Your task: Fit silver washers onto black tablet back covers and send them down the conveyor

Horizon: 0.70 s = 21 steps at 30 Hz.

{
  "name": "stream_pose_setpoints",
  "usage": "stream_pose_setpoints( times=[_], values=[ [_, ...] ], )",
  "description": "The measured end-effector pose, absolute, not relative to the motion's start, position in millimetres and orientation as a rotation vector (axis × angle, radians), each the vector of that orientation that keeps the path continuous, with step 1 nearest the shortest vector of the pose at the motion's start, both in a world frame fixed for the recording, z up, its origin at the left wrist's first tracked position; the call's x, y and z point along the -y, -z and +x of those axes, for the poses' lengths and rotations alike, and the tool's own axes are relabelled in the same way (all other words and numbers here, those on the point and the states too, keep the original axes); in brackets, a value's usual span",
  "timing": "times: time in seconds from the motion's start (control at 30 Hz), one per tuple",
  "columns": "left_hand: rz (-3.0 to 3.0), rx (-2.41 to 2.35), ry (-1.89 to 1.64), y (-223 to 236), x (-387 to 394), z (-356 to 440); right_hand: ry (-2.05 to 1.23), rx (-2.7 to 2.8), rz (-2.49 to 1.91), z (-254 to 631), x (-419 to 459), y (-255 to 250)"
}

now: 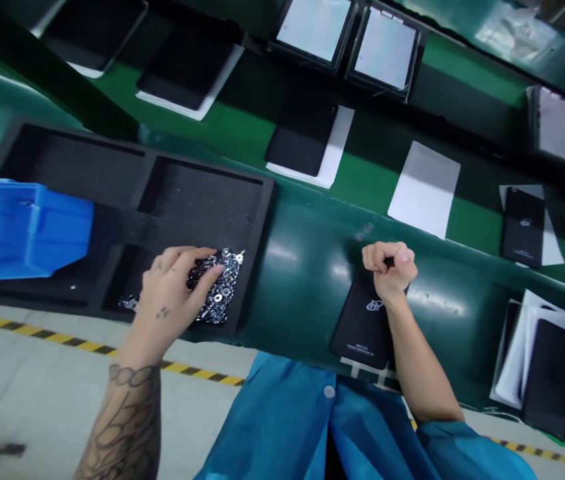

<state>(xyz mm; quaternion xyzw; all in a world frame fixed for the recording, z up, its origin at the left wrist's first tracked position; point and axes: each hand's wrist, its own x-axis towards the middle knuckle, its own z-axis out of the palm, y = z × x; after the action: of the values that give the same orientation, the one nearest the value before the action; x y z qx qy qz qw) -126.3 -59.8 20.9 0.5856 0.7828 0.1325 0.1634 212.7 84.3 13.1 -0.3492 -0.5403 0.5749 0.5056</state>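
Green bench [467,213]: left hand [172,293] on washers [220,293] (foam tray [202,207]), right hand [390,270] on panel [362,320].

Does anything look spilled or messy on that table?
Yes. Tiny shiny specks lie loose on the black foam tray, apart from the pile of metal washers under the left hand. They look spilled because they are scattered, not heaped.

Green workbench [307,247] with black foam tray [202,200], black panels [302,137] on white sheets [425,190]
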Motion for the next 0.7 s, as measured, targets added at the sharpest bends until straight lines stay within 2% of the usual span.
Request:
stream_pose_setpoints(
  times=[0.2,0.4,0.7],
  values=[
    [1.694,-2.142,-0.359,-23,54,-123,-1.32,1.464,-0.81,215,-79,-10],
    [1.718,-2.13,-0.404,-13,52,-125,-1.444,1.333,-0.717,222,-84,-10],
    [1.669,-2.16,-0.496,-13,55,-124,-1.224,1.271,-0.759,210,-75,-3]
  ],
)
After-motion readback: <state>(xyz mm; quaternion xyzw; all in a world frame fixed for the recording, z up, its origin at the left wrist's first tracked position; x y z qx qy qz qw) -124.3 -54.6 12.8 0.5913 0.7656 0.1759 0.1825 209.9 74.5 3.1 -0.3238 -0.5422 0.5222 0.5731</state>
